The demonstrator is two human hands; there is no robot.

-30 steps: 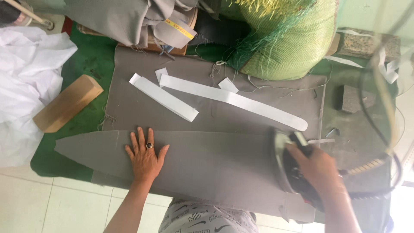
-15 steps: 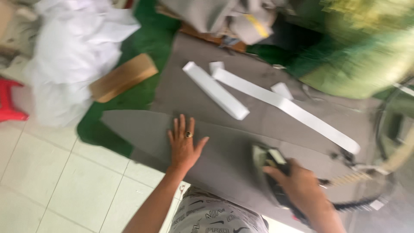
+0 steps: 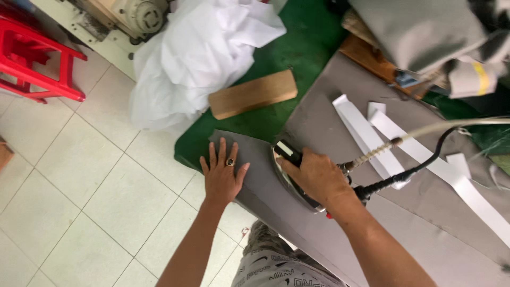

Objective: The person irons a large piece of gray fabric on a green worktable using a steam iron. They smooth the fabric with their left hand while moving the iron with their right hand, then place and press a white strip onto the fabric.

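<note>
Head view: grey fabric panel point(image 3: 276, 204) lies on the green-covered table point(image 3: 313, 40), long axis running from upper left to lower right, its pointed end at the table's edge. Left hand point(image 3: 222, 178), flat and spread, presses that end. Right hand point(image 3: 316, 178) clenches the electric iron point(image 3: 291, 171), just right of the left hand. Nearby: wooden block point(image 3: 252, 94), white interfacing strips point(image 3: 366, 135), white cloth heap point(image 3: 199, 50). No legible labels.

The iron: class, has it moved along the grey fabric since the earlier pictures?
Yes. The iron, gripped by the right hand, has slid along the grey fabric to its pointed end, now close beside the left hand.
</note>
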